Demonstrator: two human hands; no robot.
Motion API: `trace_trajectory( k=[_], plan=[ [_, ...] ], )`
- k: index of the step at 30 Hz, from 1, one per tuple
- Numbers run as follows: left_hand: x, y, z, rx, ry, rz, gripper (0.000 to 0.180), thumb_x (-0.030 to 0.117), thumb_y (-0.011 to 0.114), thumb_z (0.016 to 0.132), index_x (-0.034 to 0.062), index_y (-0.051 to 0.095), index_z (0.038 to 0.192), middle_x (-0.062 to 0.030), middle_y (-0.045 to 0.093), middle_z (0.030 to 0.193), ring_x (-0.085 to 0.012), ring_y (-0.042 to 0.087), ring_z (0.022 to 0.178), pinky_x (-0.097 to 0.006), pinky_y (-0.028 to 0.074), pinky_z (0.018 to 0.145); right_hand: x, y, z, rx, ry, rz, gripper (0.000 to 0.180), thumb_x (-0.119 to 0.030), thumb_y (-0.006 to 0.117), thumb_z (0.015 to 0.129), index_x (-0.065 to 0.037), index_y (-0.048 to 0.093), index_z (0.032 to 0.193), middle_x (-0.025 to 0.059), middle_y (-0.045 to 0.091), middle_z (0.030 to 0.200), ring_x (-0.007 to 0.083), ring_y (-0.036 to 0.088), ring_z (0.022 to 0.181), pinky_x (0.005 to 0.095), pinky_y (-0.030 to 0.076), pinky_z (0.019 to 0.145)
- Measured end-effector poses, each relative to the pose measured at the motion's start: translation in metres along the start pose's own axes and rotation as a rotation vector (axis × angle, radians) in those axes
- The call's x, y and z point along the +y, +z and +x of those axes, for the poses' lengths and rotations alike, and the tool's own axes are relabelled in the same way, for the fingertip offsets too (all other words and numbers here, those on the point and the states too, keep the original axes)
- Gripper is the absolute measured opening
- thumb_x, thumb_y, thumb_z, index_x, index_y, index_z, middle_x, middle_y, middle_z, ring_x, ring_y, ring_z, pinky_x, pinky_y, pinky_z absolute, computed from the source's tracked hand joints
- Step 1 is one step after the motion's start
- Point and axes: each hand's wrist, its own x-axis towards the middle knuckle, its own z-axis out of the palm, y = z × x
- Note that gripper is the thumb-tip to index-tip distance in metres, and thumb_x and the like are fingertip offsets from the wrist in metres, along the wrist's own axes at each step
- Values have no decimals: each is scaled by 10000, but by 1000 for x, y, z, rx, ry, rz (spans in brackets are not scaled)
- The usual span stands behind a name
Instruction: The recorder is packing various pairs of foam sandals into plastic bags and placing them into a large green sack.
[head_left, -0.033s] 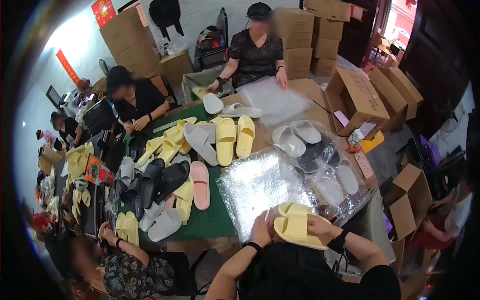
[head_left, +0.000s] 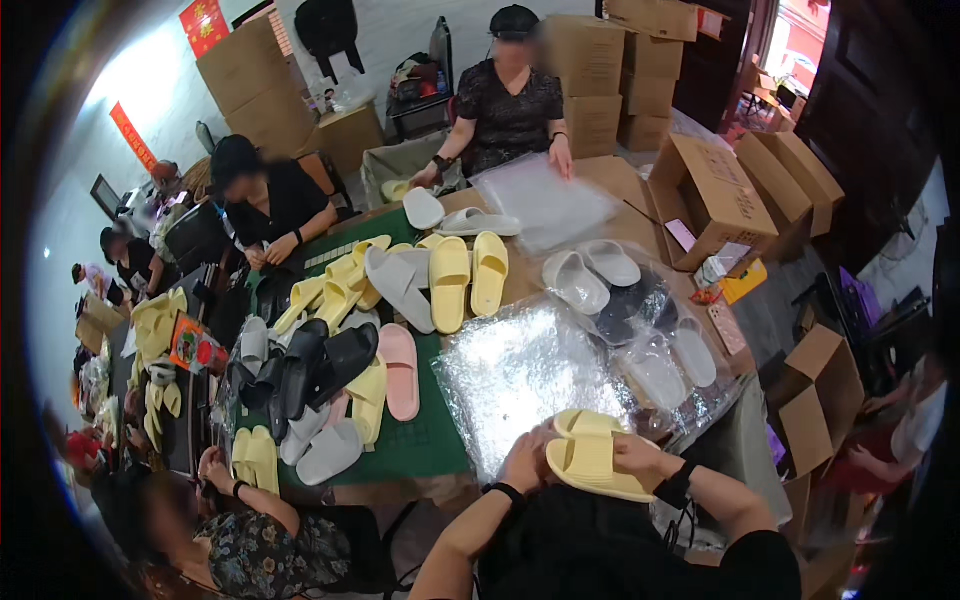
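Note:
My right hand [head_left: 640,455] grips a pair of pale yellow slippers [head_left: 585,468] at the table's near edge, its fingers at the straps. The two slippers lie one against the other. My left hand [head_left: 525,462] is closed beside their left end; its fingertips are partly hidden, and what they pinch cannot be made out. Just beyond both hands, a stack of shiny clear plastic bags [head_left: 530,365] lies flat. To its right are bagged light grey slippers [head_left: 655,378] and an unbagged-looking pale grey pair [head_left: 577,282].
Left of the bags, a green mat [head_left: 425,450] carries piled yellow, black, grey and pink slippers [head_left: 399,370]. A phone [head_left: 727,328] lies at the right edge. Open cartons [head_left: 705,200] stand beyond. Co-workers sit at the far side [head_left: 510,110] and at left [head_left: 265,540].
The yellow slipper by the far co-worker's hand has dropped slightly toward the bin. My hands still hold nearly the same position.

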Motion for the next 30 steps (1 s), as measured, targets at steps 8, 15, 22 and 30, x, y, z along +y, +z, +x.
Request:
trace_trajectory(
  k=[8,15,22,30],
  plan=[
    [-12,-22,-10,-146,-158,507,398,272,418,875,128,494,1239,-89,402,1328,-308,381,1200,-477,315,967,-46,16,-4,-87,153,391,222,-173,558,846,7,625,957,-9,604,869,74,509,800,253,440,722],
    [-27,-23,-3,-14,-200,268,338,102,480,811,93,535,1145,-133,513,1195,-302,520,1026,-400,423,857,-22,-4,8,-219,105,407,267,-198,567,845,10,623,1003,40,653,897,90,552,833,259,444,769],
    [-24,-29,14,232,-437,-302,343,84,586,796,64,548,1136,-186,595,1053,-328,577,978,-384,465,800,-66,-13,14,-281,38,54,235,-116,525,798,-1,608,985,95,627,888,151,555,801,302,447,745],
    [-2,-42,19,448,-402,-284,259,153,445,910,71,570,1121,-209,606,995,-352,585,928,-381,477,749,-6,21,37,201,-95,-196,249,-105,516,776,-14,612,988,157,577,1048,303,572,925,348,452,793]
  ],
)
